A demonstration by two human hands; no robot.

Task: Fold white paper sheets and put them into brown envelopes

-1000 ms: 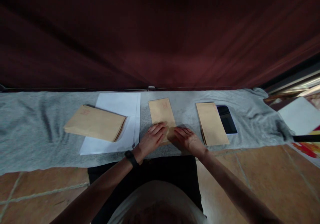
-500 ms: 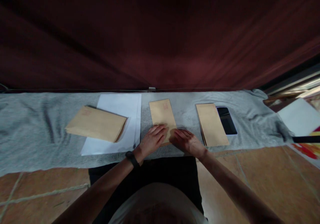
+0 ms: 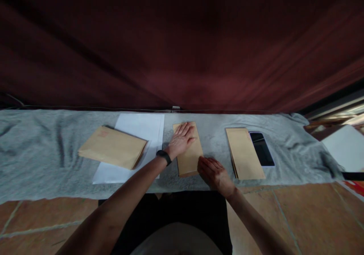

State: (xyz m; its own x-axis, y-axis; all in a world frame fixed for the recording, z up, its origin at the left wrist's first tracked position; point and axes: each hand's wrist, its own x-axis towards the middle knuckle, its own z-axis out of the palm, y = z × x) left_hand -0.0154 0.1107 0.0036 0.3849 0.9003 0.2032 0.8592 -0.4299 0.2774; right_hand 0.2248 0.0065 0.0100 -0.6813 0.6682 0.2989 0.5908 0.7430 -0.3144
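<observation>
A single brown envelope (image 3: 190, 157) lies lengthwise on the grey cloth (image 3: 42, 156) in front of me. My left hand (image 3: 182, 139), with a black band at the wrist, lies flat and open on the far half of that envelope, fingers stretched out. My right hand (image 3: 214, 172) rests at the envelope's near right corner, fingers together and lying flat, touching its edge. Nothing is gripped in either hand.
A stack of brown envelopes (image 3: 113, 147) lies on white sheets (image 3: 139, 133) to the left. Another stack of envelopes (image 3: 243, 152) lies to the right beside a dark phone (image 3: 262, 148). A dark red curtain (image 3: 182, 46) hangs behind. White paper (image 3: 345, 147) sits far right.
My left hand has slid from the near end of the envelope up to its far half. My right hand stayed at the near right corner. The view shifted slightly downward.
</observation>
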